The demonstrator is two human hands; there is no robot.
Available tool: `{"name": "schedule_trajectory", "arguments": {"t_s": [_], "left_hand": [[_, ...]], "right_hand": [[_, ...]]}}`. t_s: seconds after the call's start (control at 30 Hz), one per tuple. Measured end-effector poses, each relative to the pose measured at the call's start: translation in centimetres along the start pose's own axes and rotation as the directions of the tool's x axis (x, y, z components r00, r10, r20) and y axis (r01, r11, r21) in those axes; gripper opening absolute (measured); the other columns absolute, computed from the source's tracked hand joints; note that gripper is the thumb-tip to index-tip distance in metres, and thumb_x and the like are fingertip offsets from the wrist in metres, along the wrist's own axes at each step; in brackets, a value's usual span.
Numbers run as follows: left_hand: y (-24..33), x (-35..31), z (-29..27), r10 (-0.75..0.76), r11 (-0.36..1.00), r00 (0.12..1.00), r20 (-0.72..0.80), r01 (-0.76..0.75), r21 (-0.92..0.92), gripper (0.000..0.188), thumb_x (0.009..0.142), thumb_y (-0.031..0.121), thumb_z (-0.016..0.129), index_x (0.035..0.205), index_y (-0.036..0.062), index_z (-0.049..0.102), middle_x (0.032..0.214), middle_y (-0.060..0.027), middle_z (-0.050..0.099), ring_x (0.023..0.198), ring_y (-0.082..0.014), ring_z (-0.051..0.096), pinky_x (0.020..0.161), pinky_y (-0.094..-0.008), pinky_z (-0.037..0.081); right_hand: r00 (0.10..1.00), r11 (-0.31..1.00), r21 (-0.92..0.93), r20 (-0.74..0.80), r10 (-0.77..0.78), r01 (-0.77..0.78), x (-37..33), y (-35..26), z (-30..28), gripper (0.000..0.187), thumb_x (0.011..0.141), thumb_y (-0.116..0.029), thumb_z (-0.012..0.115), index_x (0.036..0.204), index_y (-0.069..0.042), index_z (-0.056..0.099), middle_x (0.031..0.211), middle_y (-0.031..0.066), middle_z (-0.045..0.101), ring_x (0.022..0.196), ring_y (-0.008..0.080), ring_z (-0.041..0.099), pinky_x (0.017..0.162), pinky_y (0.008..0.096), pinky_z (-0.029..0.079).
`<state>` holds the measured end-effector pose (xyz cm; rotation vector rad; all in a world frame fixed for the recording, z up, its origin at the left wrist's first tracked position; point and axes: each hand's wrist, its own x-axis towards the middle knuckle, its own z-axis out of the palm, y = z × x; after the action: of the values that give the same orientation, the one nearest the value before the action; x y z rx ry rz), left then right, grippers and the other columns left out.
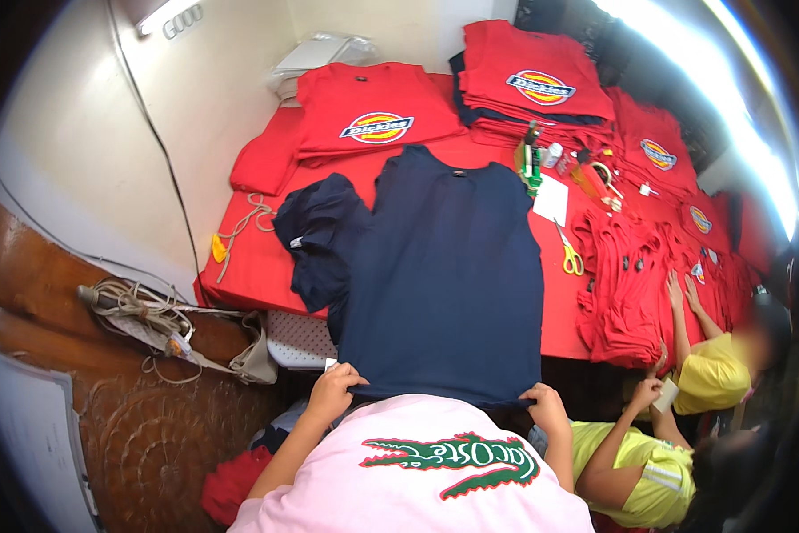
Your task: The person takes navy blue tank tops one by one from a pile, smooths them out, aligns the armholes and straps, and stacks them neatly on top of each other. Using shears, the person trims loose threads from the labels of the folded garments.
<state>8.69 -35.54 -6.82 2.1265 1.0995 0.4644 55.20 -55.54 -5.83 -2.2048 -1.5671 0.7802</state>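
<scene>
A navy sleeveless shirt lies spread flat, its neckline at the far end and its hem at the table's near edge. My left hand pinches the left corner of the hem, with a small white piece beside the fingers. At the right corner my right hand grips the same hem between thumb and fingers. The fabric looks pulled straight between both hands. Touching its left side is a bunched navy garment. Yellow-handled scissors rest to the right of the shirt.
Folded red shirts and a taller stack line the table's back. A green tool and white paper lie right of the shirt. Two people in yellow work at the right beside red garments. Cords hang at left.
</scene>
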Motion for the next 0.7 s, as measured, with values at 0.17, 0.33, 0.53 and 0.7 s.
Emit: {"name": "schedule_trajectory", "arguments": {"t_s": [0.17,0.33,0.53,0.7], "left_hand": [[-0.8,0.2,-2.5,-0.014,0.997,0.979,0.204,0.03,-0.076,0.04,0.067,-0.008,0.065,0.099,0.0076,0.081,0.099,-0.0089,0.071,0.104,-0.0313,0.068,0.089,-0.0399,0.055],[-7.9,2.6,-0.8,-0.2,0.98,0.968,0.149,0.195,0.046,0.034,0.077,0.028,0.084,0.103,0.0077,0.079,0.107,-0.014,0.073,0.103,-0.0325,0.07,0.088,-0.0416,0.055],[-11.0,16.9,-6.8,-0.125,0.96,0.737,-0.665,0.259,0.106,0.049,0.079,0.008,0.083,0.125,0.0087,0.066,0.124,-0.0139,0.063,0.123,-0.035,0.06,0.107,-0.0468,0.047],[-16.7,25.6,-9.4,-0.171,0.924,0.748,-0.641,0.348,0.159,0.043,0.09,0.01,0.069,0.133,0.0103,0.067,0.131,-0.0194,0.067,0.128,-0.0377,0.06,0.112,-0.0515,0.044]], "right_hand": [[0.938,0.97,0.173,0.331,0.103,-0.168,0.0,0.2,-3.4,0.04,0.064,0.003,0.083,0.104,0.0,0.081,0.092,0.0121,0.073,0.088,0.027,0.072,0.08,0.0368,0.057],[0.832,0.954,-0.103,0.469,0.297,-0.282,4.4,-0.2,0.3,0.059,0.067,0.001,0.084,0.126,-0.005,0.077,0.093,0.0127,0.077,0.084,0.0237,0.074,0.083,0.0371,0.06],[0.986,1.0,0.013,0.164,-0.022,0.02,16.1,-11.6,-2.3,0.049,0.075,0.0,0.08,0.124,-0.003,0.074,0.108,0.0172,0.075,0.097,0.0311,0.074,0.088,0.0419,0.059],[0.92,0.919,-0.071,0.088,-0.382,0.388,25.4,-24.0,-3.7,0.04,0.083,-0.005,0.077,0.122,-0.008,0.075,0.107,0.0124,0.074,0.104,0.0329,0.071,0.093,0.0433,0.056]]}}
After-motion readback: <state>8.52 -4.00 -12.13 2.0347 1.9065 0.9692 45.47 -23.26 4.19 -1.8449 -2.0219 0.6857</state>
